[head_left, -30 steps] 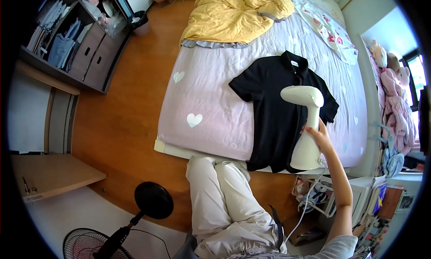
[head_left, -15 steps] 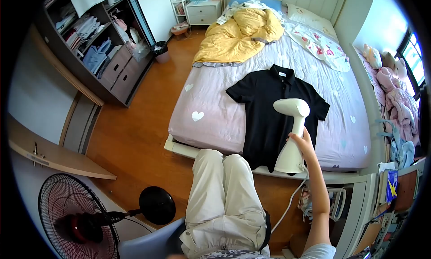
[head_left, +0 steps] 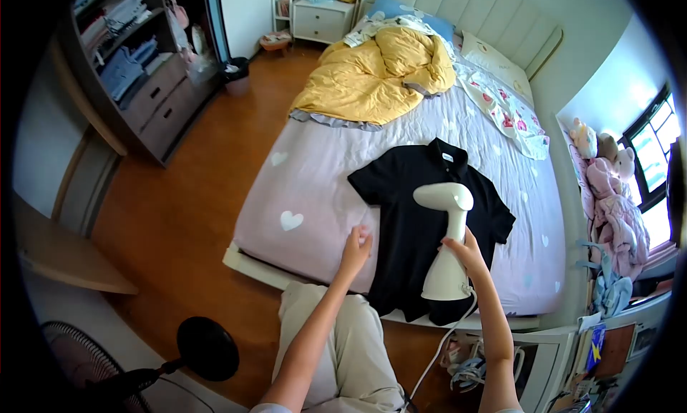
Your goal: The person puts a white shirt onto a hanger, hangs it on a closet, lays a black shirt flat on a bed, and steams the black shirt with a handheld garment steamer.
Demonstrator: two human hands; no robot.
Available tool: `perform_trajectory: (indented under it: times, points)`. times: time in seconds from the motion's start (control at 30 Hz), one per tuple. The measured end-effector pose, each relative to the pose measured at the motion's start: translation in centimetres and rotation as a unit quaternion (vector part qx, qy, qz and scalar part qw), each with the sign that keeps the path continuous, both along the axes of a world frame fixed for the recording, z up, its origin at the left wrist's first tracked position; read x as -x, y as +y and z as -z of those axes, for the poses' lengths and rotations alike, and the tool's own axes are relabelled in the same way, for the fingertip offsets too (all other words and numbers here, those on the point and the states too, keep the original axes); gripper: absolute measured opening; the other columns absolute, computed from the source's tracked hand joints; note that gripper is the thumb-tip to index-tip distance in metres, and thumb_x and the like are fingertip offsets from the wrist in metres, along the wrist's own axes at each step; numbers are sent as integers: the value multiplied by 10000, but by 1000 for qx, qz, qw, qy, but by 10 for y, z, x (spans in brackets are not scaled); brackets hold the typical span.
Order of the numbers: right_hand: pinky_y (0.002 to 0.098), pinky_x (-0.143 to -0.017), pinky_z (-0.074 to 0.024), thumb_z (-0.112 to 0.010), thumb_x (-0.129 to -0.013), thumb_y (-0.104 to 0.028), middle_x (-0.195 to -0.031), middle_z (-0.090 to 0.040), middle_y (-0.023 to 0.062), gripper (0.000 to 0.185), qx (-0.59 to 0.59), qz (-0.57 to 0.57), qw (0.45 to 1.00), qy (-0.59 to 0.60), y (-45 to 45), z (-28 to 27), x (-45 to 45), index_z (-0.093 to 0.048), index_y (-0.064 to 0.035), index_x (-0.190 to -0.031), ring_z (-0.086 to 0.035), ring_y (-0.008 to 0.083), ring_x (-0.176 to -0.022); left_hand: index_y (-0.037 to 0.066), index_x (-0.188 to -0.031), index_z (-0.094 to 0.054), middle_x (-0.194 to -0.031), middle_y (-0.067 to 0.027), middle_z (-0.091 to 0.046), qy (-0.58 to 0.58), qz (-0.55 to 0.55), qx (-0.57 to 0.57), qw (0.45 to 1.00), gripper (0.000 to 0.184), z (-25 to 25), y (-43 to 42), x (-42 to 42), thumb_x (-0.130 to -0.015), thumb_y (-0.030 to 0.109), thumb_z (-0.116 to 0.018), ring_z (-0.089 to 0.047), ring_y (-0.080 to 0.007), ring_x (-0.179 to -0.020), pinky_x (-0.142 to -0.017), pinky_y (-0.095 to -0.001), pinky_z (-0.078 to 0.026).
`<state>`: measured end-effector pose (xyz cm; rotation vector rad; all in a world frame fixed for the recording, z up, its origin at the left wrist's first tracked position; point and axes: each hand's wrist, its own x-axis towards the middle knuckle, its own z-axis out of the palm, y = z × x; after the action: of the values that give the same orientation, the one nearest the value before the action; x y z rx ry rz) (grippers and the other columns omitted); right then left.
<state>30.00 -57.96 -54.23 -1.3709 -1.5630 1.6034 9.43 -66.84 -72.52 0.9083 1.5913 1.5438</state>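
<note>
My right hand is wrapped round the handle of a white garment steamer, held upright over a black short-sleeved polo shirt. The steamer's head points left, and a white cord runs down from its base. The shirt lies face up on the bed, collar toward the headboard, its hem at the bed's near edge. My left hand is just left of the shirt, above the sheet. Its fingers are loosely bent and slightly apart, with nothing visible in them.
The bed bears a rumpled yellow quilt and pillows. A standing fan is at the lower left. An open wardrobe and a bin stand on the left. Shelves with books are at the lower right.
My left hand has come up from below into view, beside the shirt. The camera view has shifted; the steamer stays in my right hand above the shirt.
</note>
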Motion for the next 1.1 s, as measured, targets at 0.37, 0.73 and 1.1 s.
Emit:
perform_trajectory:
  times: [0.37,0.73,1.1]
  points:
    - [312,-666,-487,-581,-728,-146,-821,-548,81,401,4,-130,986,-103,84,3,84,-402,-20,-1065,-588,173,-735,124,-1236,-332,-817,-68,-594,-185,69,96,976,459,-24,80,10,-855,309,-509,-590,-108,-574,-456,-220,-437]
    - [294,-698,-464,-610,-718,-126,-816,-537,86,397,25,-207,954,-217,105,31,117,-428,2,-1047,-580,163,-741,8,-761,-501,-636,-69,-576,-116,22,143,983,171,-42,81,31,-836,160,-523,-608,-136,-560,-484,-240,-435]
    - [297,-693,-471,-589,-733,-125,-819,-540,70,379,5,-218,962,-164,131,56,153,-421,-14,-1054,-576,159,-745,61,-758,-545,-666,-142,-596,29,53,206,977,193,-42,78,30,-754,251,-579,-578,-336,-675,-593,-394,-453]
